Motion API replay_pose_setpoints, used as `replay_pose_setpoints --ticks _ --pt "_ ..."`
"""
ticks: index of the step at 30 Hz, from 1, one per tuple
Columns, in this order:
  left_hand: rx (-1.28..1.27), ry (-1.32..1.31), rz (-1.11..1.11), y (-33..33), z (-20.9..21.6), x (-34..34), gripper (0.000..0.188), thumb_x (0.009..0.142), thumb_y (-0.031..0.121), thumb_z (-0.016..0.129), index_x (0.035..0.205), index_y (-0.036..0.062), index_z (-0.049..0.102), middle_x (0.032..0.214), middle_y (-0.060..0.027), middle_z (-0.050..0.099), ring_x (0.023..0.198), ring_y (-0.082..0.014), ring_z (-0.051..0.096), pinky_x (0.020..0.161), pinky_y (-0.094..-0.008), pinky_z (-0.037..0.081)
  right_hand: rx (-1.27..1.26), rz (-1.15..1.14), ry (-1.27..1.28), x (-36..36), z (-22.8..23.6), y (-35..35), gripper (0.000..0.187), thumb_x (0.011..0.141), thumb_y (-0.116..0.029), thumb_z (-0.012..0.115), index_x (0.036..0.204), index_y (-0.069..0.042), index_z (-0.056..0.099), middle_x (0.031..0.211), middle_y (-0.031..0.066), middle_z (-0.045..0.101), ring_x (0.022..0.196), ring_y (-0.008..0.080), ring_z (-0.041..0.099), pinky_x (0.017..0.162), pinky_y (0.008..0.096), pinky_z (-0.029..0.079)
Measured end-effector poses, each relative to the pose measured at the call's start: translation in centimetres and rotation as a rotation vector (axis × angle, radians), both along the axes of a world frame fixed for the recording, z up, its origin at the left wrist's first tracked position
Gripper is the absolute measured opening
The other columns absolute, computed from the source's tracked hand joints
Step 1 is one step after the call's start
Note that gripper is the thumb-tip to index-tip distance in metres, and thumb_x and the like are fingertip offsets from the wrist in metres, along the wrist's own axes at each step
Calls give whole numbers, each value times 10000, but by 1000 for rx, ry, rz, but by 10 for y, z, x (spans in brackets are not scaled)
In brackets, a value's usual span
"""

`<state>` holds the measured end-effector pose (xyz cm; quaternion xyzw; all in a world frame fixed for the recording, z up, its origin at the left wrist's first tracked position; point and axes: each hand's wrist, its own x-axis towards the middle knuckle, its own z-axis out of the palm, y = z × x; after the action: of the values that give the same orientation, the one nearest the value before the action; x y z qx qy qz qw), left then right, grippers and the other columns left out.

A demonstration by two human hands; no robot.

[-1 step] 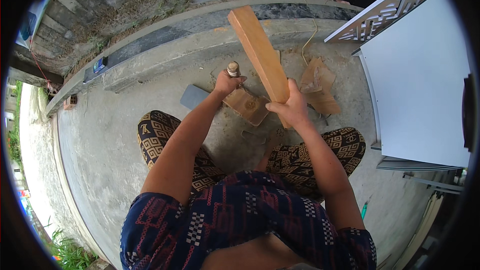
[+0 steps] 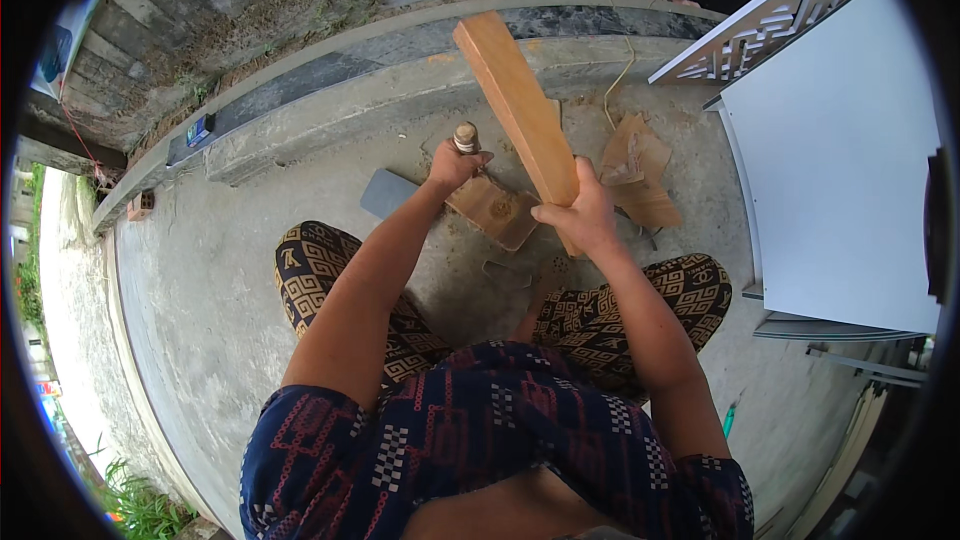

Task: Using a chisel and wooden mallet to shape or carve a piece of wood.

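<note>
Seated person on a concrete floor (image 2: 250, 270), seen from above. The right hand (image 2: 585, 215) is clamped around the lower part of a long wooden plank (image 2: 520, 110), which rises tilted toward 11 o'clock with its foot near the person's knees. The left hand (image 2: 452, 165) is closed on a tool with a wooden handle (image 2: 465, 135); only the knob of the handle shows above the fist, so the working end cannot be told. Just beside this hand, at 4 o'clock from it, lies a small flat wood block (image 2: 495, 208) on the floor. A grey flat stone (image 2: 385, 193) lies at 9 o'clock from the block, torn cardboard pieces (image 2: 635, 170) at 3 o'clock from the plank, and a white panel (image 2: 840, 160) stands at the far right. Judged from the unmarked plank and the scarce debris on the floor, the work appears to be at an early stage; most remains to be done.
</note>
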<state>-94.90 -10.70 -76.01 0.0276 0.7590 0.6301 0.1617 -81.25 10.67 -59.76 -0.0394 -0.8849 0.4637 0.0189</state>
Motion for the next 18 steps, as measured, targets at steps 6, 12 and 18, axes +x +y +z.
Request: replay_pose_setpoints --ticks 6,12,18 --pt "10 35 3 -3 -26 -8 96 796 -7 726 838 33 649 795 -43 686 683 -147 657 594 -309 532 -85 37 233 3 8 -11 714 612 -272 799 1188 -18 461 967 166 652 881 309 666 786 399 517" --pt "136 -66 15 9 -11 -1 150 741 19 749 875 35 683 770 -17 684 671 -110 616 633 -321 509 229 122 -129 2 -4 -7 776 623 -264 795 1266 -37 427 958 175 650 861 361 663 791 406 518" --pt "95 -13 9 6 -19 -2 188 743 -9 717 923 44 701 787 -15 695 683 -112 627 635 -319 515 113 135 -19 3 2 -15 729 614 -281 797 1199 -34 439 946 192 660 885 370 669 780 401 522"
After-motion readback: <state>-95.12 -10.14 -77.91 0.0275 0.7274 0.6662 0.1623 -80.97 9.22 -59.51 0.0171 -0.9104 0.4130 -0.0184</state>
